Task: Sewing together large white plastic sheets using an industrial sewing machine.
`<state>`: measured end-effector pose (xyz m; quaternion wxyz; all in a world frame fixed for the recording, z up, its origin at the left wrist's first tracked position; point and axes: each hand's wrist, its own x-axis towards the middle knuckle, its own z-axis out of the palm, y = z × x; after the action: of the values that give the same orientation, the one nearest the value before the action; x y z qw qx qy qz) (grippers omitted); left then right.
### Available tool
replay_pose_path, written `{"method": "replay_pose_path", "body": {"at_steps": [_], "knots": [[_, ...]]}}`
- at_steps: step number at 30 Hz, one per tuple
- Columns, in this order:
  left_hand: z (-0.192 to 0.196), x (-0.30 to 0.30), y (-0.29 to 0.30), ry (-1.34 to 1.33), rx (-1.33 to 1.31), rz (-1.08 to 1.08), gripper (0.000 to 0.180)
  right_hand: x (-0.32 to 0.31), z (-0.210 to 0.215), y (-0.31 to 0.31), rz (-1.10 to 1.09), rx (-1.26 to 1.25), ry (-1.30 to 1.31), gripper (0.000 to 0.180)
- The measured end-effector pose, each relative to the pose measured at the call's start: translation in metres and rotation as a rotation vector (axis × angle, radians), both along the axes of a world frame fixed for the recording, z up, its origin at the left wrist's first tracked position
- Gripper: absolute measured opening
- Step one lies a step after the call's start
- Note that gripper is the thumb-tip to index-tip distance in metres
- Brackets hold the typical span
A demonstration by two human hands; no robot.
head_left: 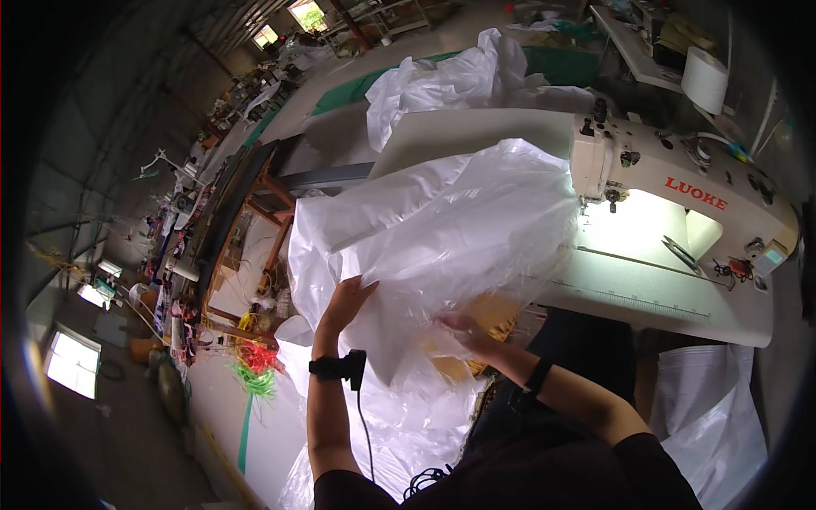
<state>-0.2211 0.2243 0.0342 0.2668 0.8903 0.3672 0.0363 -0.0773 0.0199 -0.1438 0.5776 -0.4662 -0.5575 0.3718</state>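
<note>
A large white sheet (425, 221), glossy like woven plastic, spreads over the sewing machine's table and hangs down toward my lap. Thin clear plastic film (518, 263) lies over part of it, crumpled near the machine. My left hand (344, 304) grips a fold of the white sheet at its near left side. To the right, my right hand (463, 329) is at the film beside a yellowish patch (493, 311); its fingers are blurred and partly behind film. The sewing machine (671, 174) stands at the right, its needle area lit, the sheet's far right edge close to it.
Thread snips (681, 253) lie on the machine bed. Another white sheet heap (450, 81) sits beyond the table. A wooden frame (270, 208) stands at the left, with red and green strands (257, 365) on the floor. White material (705, 408) hangs at the lower right.
</note>
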Motion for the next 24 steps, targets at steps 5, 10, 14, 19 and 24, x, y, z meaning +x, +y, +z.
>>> {"method": "replay_pose_path", "body": {"at_steps": [5,10,14,19,24], "knots": [[0.017,-0.020,-0.020,-0.258,-0.226,-0.051,0.023,-0.005,-0.039,-0.003,-0.362,-0.250,0.473,0.034],[0.016,-0.037,-0.019,-0.486,-0.398,-0.121,0.023,0.013,-0.038,-0.023,-0.089,-0.290,0.636,0.036],[0.000,-0.040,-0.001,-0.454,-0.355,-0.066,0.022,-0.002,-0.011,-0.030,-0.046,-0.270,0.648,0.030],[0.023,-0.028,0.015,0.571,0.773,-0.653,0.029,0.000,0.021,-0.111,-0.170,-0.315,0.420,0.028],[0.063,0.049,-0.092,0.058,0.381,-0.126,0.029,0.030,0.030,-0.214,-0.188,-0.246,-0.181,0.029]]}}
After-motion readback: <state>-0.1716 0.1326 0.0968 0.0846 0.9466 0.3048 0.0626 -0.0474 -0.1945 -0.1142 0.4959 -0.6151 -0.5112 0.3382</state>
